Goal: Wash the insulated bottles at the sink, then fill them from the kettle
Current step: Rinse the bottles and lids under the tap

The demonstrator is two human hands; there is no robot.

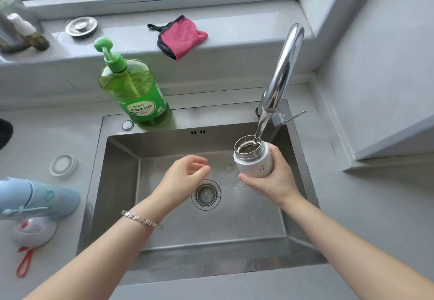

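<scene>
Grey countertop (375, 205) frames the steel sink (117, 182) I am working over. I have the right hand (274, 177) wrapped round the lower body of the white insulated bottle (254, 162), fingers and thumb curled firmly on it. The bottle hangs over the sink's back right corner, mouth up and tipped a little.

I hold it there, I judge, to catch the stream (261, 123) from the faucet (285, 65), which rises from the sink's back right rim. Water runs straight into the open steel mouth, but I cannot tell how full the bottle is.

The left hand (185, 173) hovers over the middle of the sink, just behind the drain (206, 194). Its fingers are loosely curled and hold nothing. It is probably placed to steady or swirl the bottle.

On the sink's back rim stands a dish soap bottle (136, 93), nearly full of green liquid, close by for washing. Left of the sink a pale blue bottle (47, 196) lies on its side. A white cap (35, 229) with a red loop and a round lid (63, 165) sit near it. I reckon that bottle is waiting its turn. I see no kettle.
</scene>
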